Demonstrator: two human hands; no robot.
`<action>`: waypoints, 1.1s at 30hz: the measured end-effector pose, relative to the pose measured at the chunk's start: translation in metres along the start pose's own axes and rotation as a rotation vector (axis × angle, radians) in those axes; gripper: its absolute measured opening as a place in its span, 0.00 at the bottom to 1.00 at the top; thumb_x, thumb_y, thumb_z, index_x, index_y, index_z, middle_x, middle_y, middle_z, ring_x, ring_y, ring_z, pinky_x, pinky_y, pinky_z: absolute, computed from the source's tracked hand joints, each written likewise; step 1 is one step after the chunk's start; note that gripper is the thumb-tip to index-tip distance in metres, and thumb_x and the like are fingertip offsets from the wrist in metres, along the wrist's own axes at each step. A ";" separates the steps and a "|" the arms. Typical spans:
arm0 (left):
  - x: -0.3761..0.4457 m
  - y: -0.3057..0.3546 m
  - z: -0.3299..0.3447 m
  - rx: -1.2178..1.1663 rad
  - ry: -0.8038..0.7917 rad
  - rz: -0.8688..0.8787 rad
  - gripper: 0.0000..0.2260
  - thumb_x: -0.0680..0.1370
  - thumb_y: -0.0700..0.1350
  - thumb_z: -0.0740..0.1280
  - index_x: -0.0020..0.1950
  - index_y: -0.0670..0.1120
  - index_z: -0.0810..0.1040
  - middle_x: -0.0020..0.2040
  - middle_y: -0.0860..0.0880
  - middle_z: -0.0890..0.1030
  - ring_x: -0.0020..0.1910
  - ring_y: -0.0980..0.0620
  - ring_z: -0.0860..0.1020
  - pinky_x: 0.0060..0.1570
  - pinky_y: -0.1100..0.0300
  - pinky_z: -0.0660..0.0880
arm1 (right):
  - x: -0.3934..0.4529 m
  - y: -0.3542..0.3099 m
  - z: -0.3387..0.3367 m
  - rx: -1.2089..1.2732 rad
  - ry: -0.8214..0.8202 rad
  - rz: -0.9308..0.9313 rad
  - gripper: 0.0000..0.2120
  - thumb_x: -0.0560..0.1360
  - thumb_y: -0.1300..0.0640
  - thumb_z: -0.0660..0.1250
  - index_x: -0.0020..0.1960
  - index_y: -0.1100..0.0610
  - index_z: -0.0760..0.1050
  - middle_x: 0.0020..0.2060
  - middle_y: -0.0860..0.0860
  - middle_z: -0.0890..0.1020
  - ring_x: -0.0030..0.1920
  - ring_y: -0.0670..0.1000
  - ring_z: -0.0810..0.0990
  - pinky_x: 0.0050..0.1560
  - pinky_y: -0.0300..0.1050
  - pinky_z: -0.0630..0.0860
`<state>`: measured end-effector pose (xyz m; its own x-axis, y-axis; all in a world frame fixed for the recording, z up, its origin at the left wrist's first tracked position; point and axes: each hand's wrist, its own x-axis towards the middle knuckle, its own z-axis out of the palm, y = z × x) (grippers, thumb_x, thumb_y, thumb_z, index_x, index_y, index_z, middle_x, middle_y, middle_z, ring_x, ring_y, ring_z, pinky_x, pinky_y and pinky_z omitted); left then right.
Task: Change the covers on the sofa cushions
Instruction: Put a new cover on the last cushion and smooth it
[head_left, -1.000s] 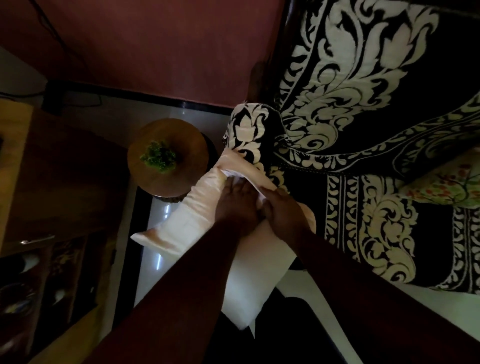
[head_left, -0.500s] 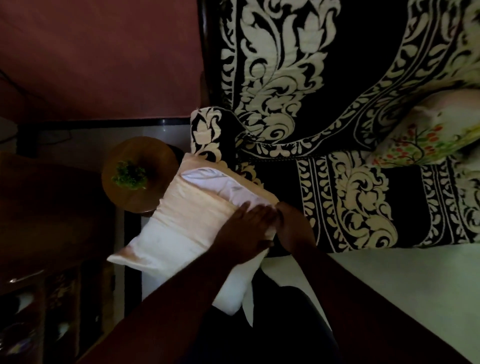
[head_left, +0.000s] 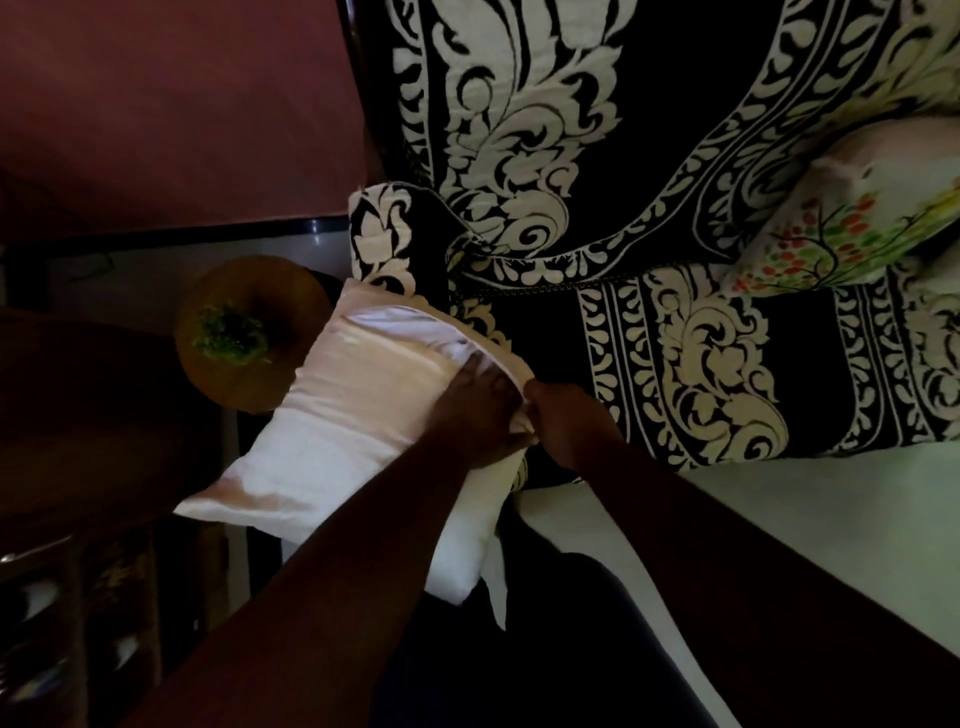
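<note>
A cushion in a pale satin cover (head_left: 343, 431) lies against the sofa's arm, in front of my legs. White inner fabric (head_left: 415, 330) shows at the cover's open far edge. My left hand (head_left: 475, 408) lies flat on the cushion with fingers extended toward that opening. My right hand (head_left: 563, 423) grips the cover's edge at the cushion's right side, fingers curled. A second cushion with a floral cover (head_left: 852, 228) rests on the sofa seat at the right.
The sofa (head_left: 675, 156) has a black throw with cream scroll patterns. A round wooden side table (head_left: 291, 374) holding a small green plant (head_left: 231, 335) stands left of the sofa arm. A dark cabinet fills the lower left. Pale floor lies at the right.
The view has swung left along the sofa. The cushion has turned so its open edge with white inner fabric shows. My left hand has flattened on top; my right hand stays at the cover's edge.
</note>
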<state>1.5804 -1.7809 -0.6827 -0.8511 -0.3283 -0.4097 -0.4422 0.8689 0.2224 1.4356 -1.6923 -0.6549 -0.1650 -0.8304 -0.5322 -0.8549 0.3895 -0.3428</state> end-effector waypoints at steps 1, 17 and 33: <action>-0.004 0.002 0.000 -0.016 0.049 0.040 0.32 0.75 0.67 0.59 0.71 0.47 0.76 0.68 0.48 0.78 0.74 0.46 0.67 0.78 0.41 0.44 | 0.002 0.006 0.001 -0.003 0.033 0.020 0.10 0.80 0.50 0.60 0.56 0.54 0.73 0.52 0.56 0.79 0.54 0.61 0.79 0.49 0.55 0.78; -0.193 -0.102 -0.041 -1.219 0.193 -1.091 0.45 0.67 0.61 0.80 0.77 0.48 0.64 0.70 0.52 0.71 0.69 0.49 0.71 0.66 0.55 0.69 | 0.003 -0.087 -0.001 0.753 0.153 0.279 0.25 0.73 0.38 0.72 0.51 0.61 0.74 0.50 0.59 0.77 0.51 0.55 0.77 0.53 0.48 0.74; -0.196 0.010 -0.236 -0.524 0.477 -0.667 0.14 0.81 0.50 0.65 0.64 0.46 0.70 0.52 0.44 0.82 0.49 0.41 0.81 0.39 0.56 0.65 | -0.011 -0.228 -0.160 1.230 0.100 0.070 0.30 0.68 0.50 0.77 0.68 0.49 0.72 0.56 0.49 0.84 0.54 0.51 0.84 0.56 0.55 0.83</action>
<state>1.6760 -1.7947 -0.3916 -0.3541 -0.9093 -0.2185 -0.8469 0.2127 0.4873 1.5532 -1.8357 -0.4470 -0.2750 -0.7987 -0.5352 0.1787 0.5045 -0.8447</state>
